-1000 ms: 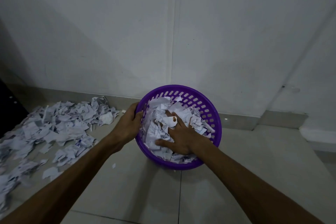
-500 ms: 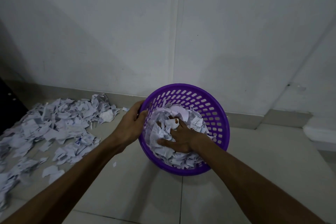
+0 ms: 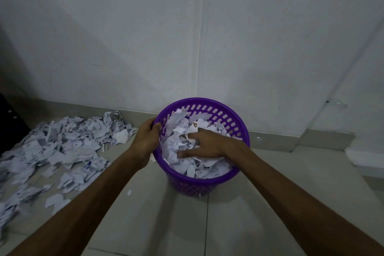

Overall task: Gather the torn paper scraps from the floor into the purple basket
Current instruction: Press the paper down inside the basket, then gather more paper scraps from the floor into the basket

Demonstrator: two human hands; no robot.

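Scraps of torn paper (image 3: 193, 151) fill the purple basket (image 3: 234, 122) nearly to its rim, and the basket stands on the tiled floor (image 3: 239, 214) close to the white wall (image 3: 207, 37), its far rim toward the skirting. The right hand (image 3: 204, 143) lies inside the basket, palm down on the paper, with its fingers spread and sunk among the pieces; the fingertips are buried, so whether they curl around any paper cannot be told. The left hand (image 3: 147, 137) grips the basket's left rim, thumb hooked over the edge to the inside and fingers outside against the wall of the basket.

A large pile of scraps (image 3: 62, 147) lies on the floor to the left, well apart from the basket, spreading toward the left edge of the view, where it is cut off. A few stray bits sit between the pile and the basket, one small white piece (image 3: 129, 192) under the left forearm.

Bare tile lies in front of the basket and to its right, as far as a low white ledge (image 3: 363, 158) at the right edge, only partly in view. A dark object (image 3: 8, 122) at the far left is cut off and too dim to make out. The lower wall of the basket is in shadow, its mesh hard to read.
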